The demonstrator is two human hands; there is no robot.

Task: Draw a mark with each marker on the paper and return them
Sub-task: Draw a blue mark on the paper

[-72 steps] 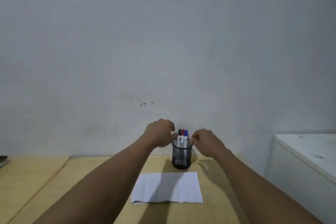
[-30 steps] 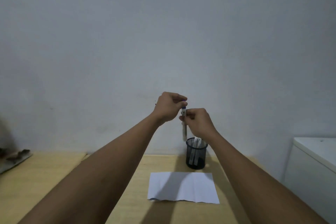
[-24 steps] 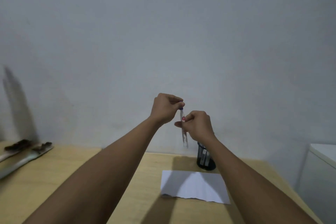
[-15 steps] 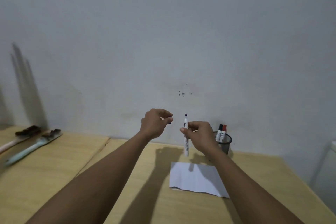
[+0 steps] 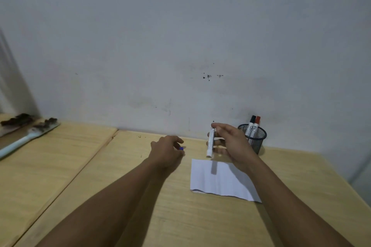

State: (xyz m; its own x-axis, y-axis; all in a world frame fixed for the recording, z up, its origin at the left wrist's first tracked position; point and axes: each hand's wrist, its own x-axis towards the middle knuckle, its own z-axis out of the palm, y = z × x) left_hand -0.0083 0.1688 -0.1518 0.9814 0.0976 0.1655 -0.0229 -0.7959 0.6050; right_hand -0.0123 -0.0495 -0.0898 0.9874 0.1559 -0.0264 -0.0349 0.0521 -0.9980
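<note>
While uncapped, marker (image 5: 210, 141) in right hand (image 5: 232, 144)

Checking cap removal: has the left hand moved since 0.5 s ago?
Yes. The left hand has dropped from level with the marker tip to the table, blue cap in its grip.

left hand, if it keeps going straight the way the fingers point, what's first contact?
Probably bare table, then the wall. The left hand points forward, left of the paper and marker. Depth unclear.
</note>
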